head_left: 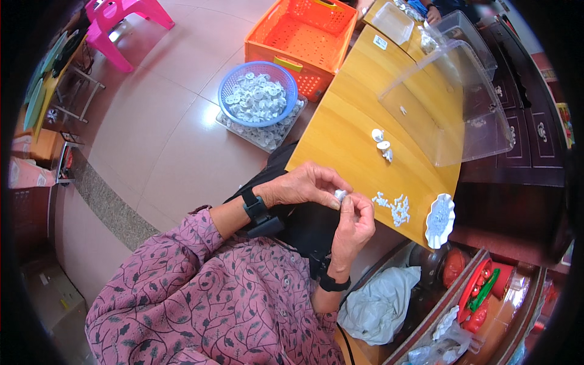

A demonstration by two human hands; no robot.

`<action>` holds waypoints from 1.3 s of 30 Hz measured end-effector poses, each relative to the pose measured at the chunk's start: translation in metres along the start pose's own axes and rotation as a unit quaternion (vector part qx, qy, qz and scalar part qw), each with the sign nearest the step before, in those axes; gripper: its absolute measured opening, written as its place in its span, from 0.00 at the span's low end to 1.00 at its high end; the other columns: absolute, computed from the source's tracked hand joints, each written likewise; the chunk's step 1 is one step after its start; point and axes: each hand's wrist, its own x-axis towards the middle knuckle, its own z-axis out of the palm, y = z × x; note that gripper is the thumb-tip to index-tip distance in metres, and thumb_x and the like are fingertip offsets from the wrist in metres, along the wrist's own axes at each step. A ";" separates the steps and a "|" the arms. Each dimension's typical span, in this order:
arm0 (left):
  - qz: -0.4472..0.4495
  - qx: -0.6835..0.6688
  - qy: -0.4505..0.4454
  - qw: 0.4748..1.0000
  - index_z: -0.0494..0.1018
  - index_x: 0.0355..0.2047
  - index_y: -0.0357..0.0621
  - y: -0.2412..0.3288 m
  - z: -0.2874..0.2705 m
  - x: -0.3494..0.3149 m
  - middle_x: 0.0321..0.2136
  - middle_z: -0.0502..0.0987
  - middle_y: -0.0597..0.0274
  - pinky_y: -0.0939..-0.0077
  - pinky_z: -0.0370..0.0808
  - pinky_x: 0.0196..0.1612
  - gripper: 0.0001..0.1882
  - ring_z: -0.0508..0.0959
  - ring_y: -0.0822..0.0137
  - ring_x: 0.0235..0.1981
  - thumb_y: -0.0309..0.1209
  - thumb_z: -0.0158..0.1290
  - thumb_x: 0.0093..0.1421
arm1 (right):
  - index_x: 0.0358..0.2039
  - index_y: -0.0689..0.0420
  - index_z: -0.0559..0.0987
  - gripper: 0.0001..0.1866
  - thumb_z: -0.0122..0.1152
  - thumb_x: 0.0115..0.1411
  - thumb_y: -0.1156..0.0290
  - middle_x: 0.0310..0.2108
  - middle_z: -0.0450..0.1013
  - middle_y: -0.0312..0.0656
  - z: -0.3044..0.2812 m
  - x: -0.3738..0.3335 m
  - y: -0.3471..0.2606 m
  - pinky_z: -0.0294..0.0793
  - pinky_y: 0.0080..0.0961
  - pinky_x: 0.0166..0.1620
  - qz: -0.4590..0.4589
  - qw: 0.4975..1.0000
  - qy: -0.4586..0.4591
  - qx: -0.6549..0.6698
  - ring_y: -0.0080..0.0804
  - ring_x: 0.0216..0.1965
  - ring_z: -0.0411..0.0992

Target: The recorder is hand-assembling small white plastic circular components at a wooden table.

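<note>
Between my hands, close to the table's near edge, is a small white plastic part [340, 194]. My left hand [310, 184] pinches it from the left with thumb and fingertips. My right hand [355, 224] presses thumb and forefinger against its other side, and the fingers hide most of it. On the table [340, 128], just right of my hands, lies a scatter of tiny white pieces [399, 210]. Past them sit a few larger white plastic parts [384, 146]. A white scalloped dish [439, 220] full of tiny pale pieces stands at the table's right corner.
A blue basket [224, 108] heaped with white parts rests on a clear tray [266, 147] on the floor, beside an orange crate [298, 36]. A clear plastic bin [453, 103] occupies the table's far right. Another person's hand [433, 15] shows at the far end.
</note>
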 end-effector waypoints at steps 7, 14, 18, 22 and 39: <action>0.010 0.065 0.006 0.998 0.79 0.48 0.36 0.009 -0.007 -0.002 0.39 0.81 0.65 0.78 0.77 0.49 0.19 0.78 0.76 0.41 0.27 0.66 0.57 | 0.33 0.63 0.77 0.05 0.62 0.64 0.76 0.38 0.73 0.40 0.009 0.004 -0.007 0.71 0.22 0.44 -0.010 1.000 -0.011 0.008 0.24 0.38 0.70; 0.001 0.051 0.043 0.998 0.78 0.50 0.38 0.020 -0.019 -0.005 0.41 0.81 0.64 0.77 0.76 0.50 0.19 0.78 0.75 0.43 0.24 0.65 0.57 | 0.34 0.63 0.77 0.05 0.62 0.64 0.75 0.36 0.73 0.37 0.020 0.008 -0.003 0.71 0.20 0.43 -0.005 1.000 -0.012 0.020 0.22 0.37 0.70; 0.017 0.029 0.182 0.983 0.77 0.51 0.35 0.036 -0.052 -0.004 0.39 0.81 0.64 0.77 0.78 0.45 0.18 0.79 0.74 0.39 0.25 0.62 0.60 | 0.36 0.64 0.78 0.05 0.61 0.65 0.75 0.34 0.72 0.37 0.011 0.005 0.016 0.72 0.21 0.41 0.023 1.000 -0.002 -0.005 0.23 0.35 0.71; 0.046 0.026 0.335 0.941 0.77 0.51 0.34 0.047 -0.107 0.000 0.37 0.81 0.62 0.79 0.77 0.41 0.19 0.79 0.75 0.36 0.28 0.62 0.60 | 0.37 0.64 0.78 0.05 0.61 0.64 0.76 0.35 0.73 0.39 -0.003 0.002 0.022 0.73 0.22 0.41 0.044 0.999 0.010 -0.011 0.25 0.35 0.73; 0.028 0.106 0.382 0.918 0.75 0.47 0.28 0.043 -0.141 0.024 0.37 0.80 0.58 0.81 0.80 0.41 0.18 0.80 0.71 0.36 0.30 0.62 0.62 | 0.42 0.61 0.81 0.08 0.59 0.62 0.76 0.39 0.71 0.47 -0.042 0.017 0.064 0.71 0.40 0.48 -0.114 0.900 0.118 -0.403 0.46 0.44 0.71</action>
